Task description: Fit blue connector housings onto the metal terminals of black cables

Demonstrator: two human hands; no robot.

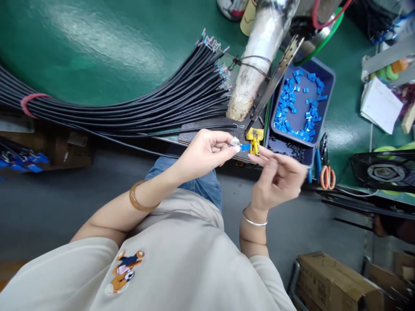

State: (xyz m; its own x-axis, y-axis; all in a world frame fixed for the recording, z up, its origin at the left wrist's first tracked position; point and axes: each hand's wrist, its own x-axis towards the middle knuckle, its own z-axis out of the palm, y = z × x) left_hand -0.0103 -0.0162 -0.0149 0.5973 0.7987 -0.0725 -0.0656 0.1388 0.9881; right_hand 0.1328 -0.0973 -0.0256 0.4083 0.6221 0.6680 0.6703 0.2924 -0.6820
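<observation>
My left hand (207, 151) is closed, with thumb and index finger pinching a small blue connector (245, 147). The connector's far end meets a yellow clip (255, 140) at the bench edge. A black cable (152, 151) runs behind my left wrist; whether it joins the connector is hidden by the hand. The fingertips of my right hand (280, 175) close around the lower end of the yellow clip, slightly blurred. Just above my left hand, a cable end with bared thin wires (239, 126) lies on a dark board (186, 134).
A thick bundle of black cables (129, 114) with a red tie (27, 103) crosses the green bench (106, 47). Right of the clip, a grey bin (329, 82) holds several blue connectors. Orange-handled scissors (327, 177) lie beyond. A wrapped tube (256, 56) leans overhead.
</observation>
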